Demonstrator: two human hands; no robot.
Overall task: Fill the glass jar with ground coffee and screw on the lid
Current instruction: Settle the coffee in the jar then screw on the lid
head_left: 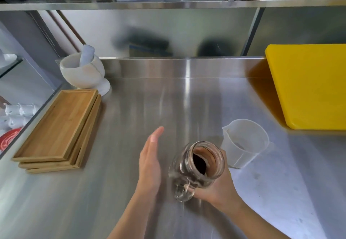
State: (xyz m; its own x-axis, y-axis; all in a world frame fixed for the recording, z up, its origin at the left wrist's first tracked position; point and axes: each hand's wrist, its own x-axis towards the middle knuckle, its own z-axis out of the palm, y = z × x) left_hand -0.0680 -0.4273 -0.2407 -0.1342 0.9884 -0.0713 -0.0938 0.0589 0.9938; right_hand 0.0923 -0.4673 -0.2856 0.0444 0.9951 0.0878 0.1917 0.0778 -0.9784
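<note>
The glass jar (196, 167) has a handle and holds dark ground coffee; its mouth is uncovered and tilted toward the camera. My right hand (219, 188) grips the jar from its right side, just above the steel counter. My left hand (150, 163) is flat with fingers straight, a short gap to the left of the jar, touching nothing. A clear plastic measuring jug (245, 143) stands just behind and right of the jar, with a little dark residue inside. No lid is in view.
A stack of wooden trays (58, 130) lies at the left. A white mortar with pestle (84, 70) stands at the back left. A yellow cutting board (309, 85) leans at the right. A steel shelf (168, 4) overhangs the back.
</note>
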